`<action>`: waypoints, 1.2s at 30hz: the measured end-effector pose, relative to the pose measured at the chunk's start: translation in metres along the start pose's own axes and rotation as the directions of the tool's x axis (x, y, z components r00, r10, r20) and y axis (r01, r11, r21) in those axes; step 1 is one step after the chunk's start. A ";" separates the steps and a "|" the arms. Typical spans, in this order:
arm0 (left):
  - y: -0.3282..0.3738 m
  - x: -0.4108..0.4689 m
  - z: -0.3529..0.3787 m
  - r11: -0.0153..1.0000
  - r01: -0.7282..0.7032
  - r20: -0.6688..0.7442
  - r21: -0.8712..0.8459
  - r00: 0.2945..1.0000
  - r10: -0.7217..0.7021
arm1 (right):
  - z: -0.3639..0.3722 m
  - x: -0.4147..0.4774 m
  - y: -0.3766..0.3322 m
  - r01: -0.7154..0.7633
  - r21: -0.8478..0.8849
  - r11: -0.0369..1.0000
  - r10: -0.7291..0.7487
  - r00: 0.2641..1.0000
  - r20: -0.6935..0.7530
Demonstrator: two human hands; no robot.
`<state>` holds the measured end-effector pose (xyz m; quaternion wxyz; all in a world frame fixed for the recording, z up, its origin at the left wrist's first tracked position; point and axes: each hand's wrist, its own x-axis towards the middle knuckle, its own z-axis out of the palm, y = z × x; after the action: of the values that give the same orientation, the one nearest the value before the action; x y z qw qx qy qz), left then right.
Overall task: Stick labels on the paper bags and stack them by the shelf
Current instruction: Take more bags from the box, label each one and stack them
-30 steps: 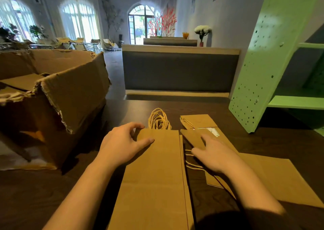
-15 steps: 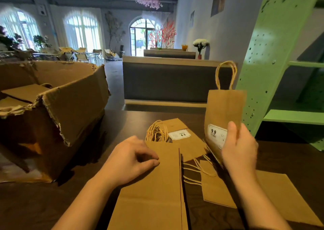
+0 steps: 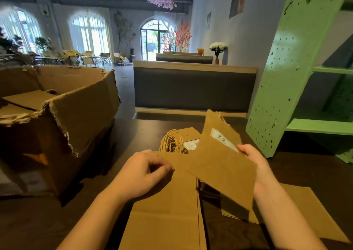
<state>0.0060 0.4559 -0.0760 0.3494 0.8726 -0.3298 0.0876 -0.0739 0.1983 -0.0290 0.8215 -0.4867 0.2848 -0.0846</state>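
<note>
My right hand (image 3: 254, 165) grips a flat brown paper bag (image 3: 221, 163) by its right edge and holds it tilted above the table. A white label (image 3: 223, 140) is stuck on the bag's upper face. My left hand (image 3: 145, 171) rests with curled fingers on the top of a stack of flat brown bags (image 3: 166, 211); their twine handles (image 3: 172, 143) bunch up beyond it. Another labelled bag (image 3: 189, 137) lies flat behind the handles. More flat bags (image 3: 309, 211) lie under my right forearm. The green perforated shelf (image 3: 282, 78) stands at the right.
A torn open cardboard box (image 3: 63, 120) stands on the dark wooden table (image 3: 38, 221) at the left, close to my left arm. Beyond the table's far edge runs a grey bench back (image 3: 193, 87).
My right hand picked a labelled bag off the table, held it upright by the shelf, then tipped it down and leftward over the stack. My left hand stayed on the stack, fingers curled.
</note>
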 end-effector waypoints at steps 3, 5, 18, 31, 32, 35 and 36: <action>0.006 0.000 -0.002 0.972 0.109 -0.013 -0.208 0.993 -0.114 | 0.014 -0.006 0.015 -0.082 -0.148 0.986 0.106 0.980 0.167; 0.012 -0.002 -0.004 0.893 0.164 -0.031 -0.419 0.980 -0.195 | 0.022 -0.008 0.027 -0.081 -0.171 0.982 0.130 0.947 0.294; 0.012 0.001 -0.020 0.658 0.382 0.123 -0.649 0.906 -0.404 | 0.028 -0.010 0.042 0.324 -0.412 0.852 -0.082 0.859 0.505; -0.007 0.001 -0.016 0.911 0.380 -0.025 -0.161 0.921 -0.389 | 0.024 0.008 0.062 0.669 -0.621 0.408 -0.288 0.740 0.608; -0.008 0.001 -0.014 0.916 0.382 -0.032 -0.124 0.921 -0.389 | 0.023 0.011 0.062 0.669 -0.626 0.400 -0.289 0.741 0.606; -0.011 0.002 -0.012 0.926 0.378 -0.075 -0.014 0.923 -0.378 | 0.023 0.014 0.064 0.678 -0.635 0.370 -0.276 0.733 0.622; -0.011 0.002 -0.012 0.928 0.372 -0.086 0.021 0.925 -0.369 | 0.023 0.014 0.065 0.683 -0.631 0.366 -0.266 0.727 0.633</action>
<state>0.0148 0.4688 -0.0725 0.3567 0.9212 -0.1431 0.0611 -0.0587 0.2431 -0.0806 0.4595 -0.8836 -0.0569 -0.0699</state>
